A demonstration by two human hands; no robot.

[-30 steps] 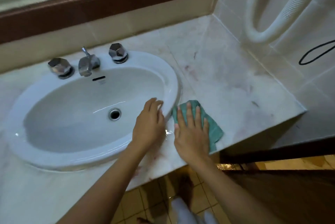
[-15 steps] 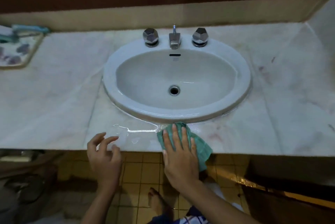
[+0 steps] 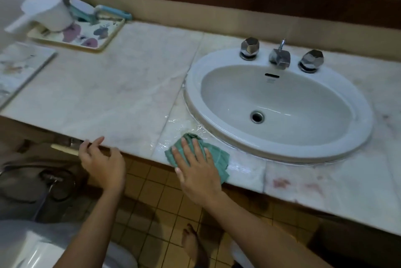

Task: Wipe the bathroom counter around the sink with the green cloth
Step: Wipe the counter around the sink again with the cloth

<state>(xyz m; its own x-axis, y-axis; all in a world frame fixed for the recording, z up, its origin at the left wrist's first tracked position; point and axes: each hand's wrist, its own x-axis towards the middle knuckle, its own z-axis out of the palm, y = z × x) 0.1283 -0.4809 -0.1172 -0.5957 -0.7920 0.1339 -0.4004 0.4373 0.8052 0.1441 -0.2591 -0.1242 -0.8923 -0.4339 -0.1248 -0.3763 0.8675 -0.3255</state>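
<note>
While left hand (image 3: 104, 163) hovers slack, flat right hand (image 3: 197, 172) has slid green cloth (image 3: 219, 157) leftward.

Head view, 1 person, 2 arms in frame. The left forearm (image 3: 86, 231) is bare from wrist to frame edge, and the right forearm (image 3: 249, 224) is bare over the same span. Both the left hand (image 3: 102, 163) and the right hand (image 3: 197, 172) are bare. The fingers (image 3: 196, 150) are slender; nail detail is lost to blur. 1 bare foot (image 3: 193, 244) shows low in frame, toes dim. A pale shape (image 3: 238, 254) just beside the foot may be clothing: too dark and cropped to tell.
</note>
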